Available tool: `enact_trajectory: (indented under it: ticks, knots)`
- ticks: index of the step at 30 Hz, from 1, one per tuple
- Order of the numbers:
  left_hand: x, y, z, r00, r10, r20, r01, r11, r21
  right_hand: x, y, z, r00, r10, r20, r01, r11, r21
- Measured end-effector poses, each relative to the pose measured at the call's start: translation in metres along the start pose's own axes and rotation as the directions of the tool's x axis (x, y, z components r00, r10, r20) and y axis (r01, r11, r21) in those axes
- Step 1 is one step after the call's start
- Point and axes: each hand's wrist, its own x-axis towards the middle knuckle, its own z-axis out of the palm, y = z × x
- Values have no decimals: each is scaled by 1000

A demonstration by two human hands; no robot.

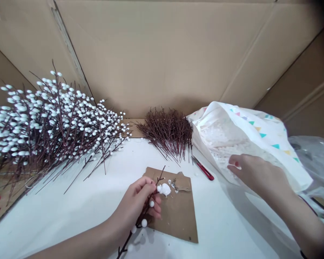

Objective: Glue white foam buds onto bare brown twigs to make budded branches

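Note:
My left hand [143, 199] is closed on a dark brown artificial berry branch [126, 242], which slants up to the right over a piece of brown cardboard [178, 219]. A few white berries [144, 223] sit along the branch. Close to its upper tip lies a blob of white glue [166, 190] on the cardboard. At the mouth of a white cloth bag [264, 158] is my right hand [248, 169], thumb and forefinger apart with nothing visible between them; its other fingers are hidden. Many small white pieces [221, 145] fill the bag.
On the left lies a big pile of branches with white berries [54, 118]. Bare brown stems [169, 131] are bunched at the back middle. A red-handled cutter [203, 169] rests beside the bag. Cardboard walls [156, 54] enclose the white table [97, 208]. Clear plastic [315, 154] lies right.

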Motion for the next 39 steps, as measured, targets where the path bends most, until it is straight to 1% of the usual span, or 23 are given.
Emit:
enact_trajectory:
  ticks: [3,5,9,12,14,15,17,18,19,20,21,22,23,24,25,27,30,33,36,39]
  knots:
    - [0,3,2,1000,-12,-10,12,999,33,1,-2,6,997,-51,52,51,999,12]
    - [0,4,3,1000,-11,-2,12,999,50,0,-6,8,995,-80,67,80,997,11]
    - [2,5,3,999,8,37,-10,997,75,-2,-9,12,994,-107,38,107,994,-15]
    - [2,4,3,1000,-6,26,4,994,105,-3,-8,14,991,-135,-23,135,991,0]
    - [3,3,3,999,-30,12,29,993,116,-4,-9,12,985,-153,-79,156,987,28]
    - [3,3,3,999,-41,9,40,992,117,-6,-12,9,979,-163,-126,171,983,61]
    - [4,1,3,999,-49,10,47,992,116,-14,-24,3,952,-179,-249,238,944,229]
    - [5,0,3,999,-47,12,45,992,119,-20,-33,0,927,-175,-332,306,864,401]
    - [5,-1,2,999,-42,18,40,991,126,-27,-43,-2,911,-159,-380,371,718,589]
    - [6,-2,1,999,-33,27,29,990,139,-36,-55,-4,916,-152,-373,392,542,743]
    - [6,-3,1,999,-19,39,12,988,156,-45,-68,-4,930,-168,-328,368,369,854]
    - [7,-3,0,999,-3,50,-6,984,178,-54,-80,-4,943,-194,-269,310,232,922]
    - [7,-4,0,998,11,61,-23,979,202,-63,-91,-3,953,-238,-189,225,135,965]
    - [7,-4,-1,997,25,69,-40,973,226,-71,-100,-1,960,-251,-127,150,75,986]
    - [6,-5,-1,996,41,76,-58,967,247,-78,-108,1,964,-256,-76,88,33,996]
    - [6,-5,-1,995,72,75,-91,955,283,-87,-119,5,970,-243,-28,20,-34,999]
    - [7,-6,-1,993,107,43,-115,938,327,-92,-127,12,975,-223,-12,-17,-128,992]
    - [9,-8,-2,995,102,6,-98,936,337,-93,-132,18,970,-242,7,-55,-191,980]
    - [10,-9,-3,996,93,-17,-81,936,343,-95,-134,23,960,-280,9,-70,-207,976]
    - [10,-10,-3,994,110,-22,-94,926,367,-96,-134,26,946,-324,-4,-51,-160,986]
